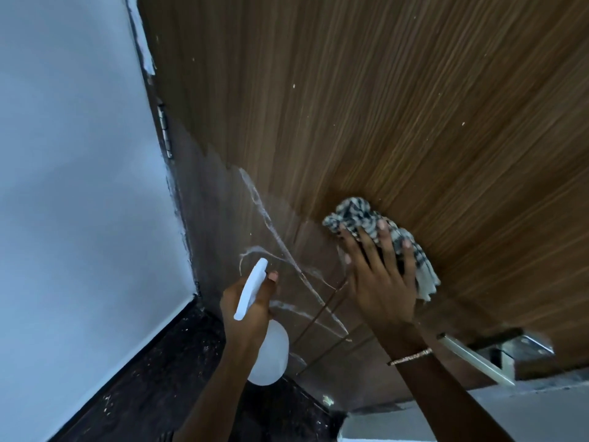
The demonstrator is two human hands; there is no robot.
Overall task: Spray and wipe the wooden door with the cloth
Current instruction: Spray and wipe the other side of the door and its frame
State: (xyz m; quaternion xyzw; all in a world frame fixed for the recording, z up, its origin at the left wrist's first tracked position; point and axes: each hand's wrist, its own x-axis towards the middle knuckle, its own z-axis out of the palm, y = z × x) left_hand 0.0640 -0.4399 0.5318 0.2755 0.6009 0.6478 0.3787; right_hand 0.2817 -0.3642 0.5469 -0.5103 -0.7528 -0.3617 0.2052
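Note:
The wooden door (382, 106) fills the upper right, its grain running vertically, with wet whitish streaks (271, 231) on its shaded lower part. My right hand (379, 275) presses a black-and-white checked cloth (360, 215) flat against the door with spread fingers. My left hand (248, 301) grips a white spray bottle (269, 355) by the neck, one finger on the trigger, its nozzle head (253, 285) pointing up toward the door's streaked area.
A pale wall (79, 186) stands to the left, meeting the door at a hinge (164, 129). The metal door handle and lock plate (497, 355) sit at lower right. Dark speckled floor (159, 378) lies below.

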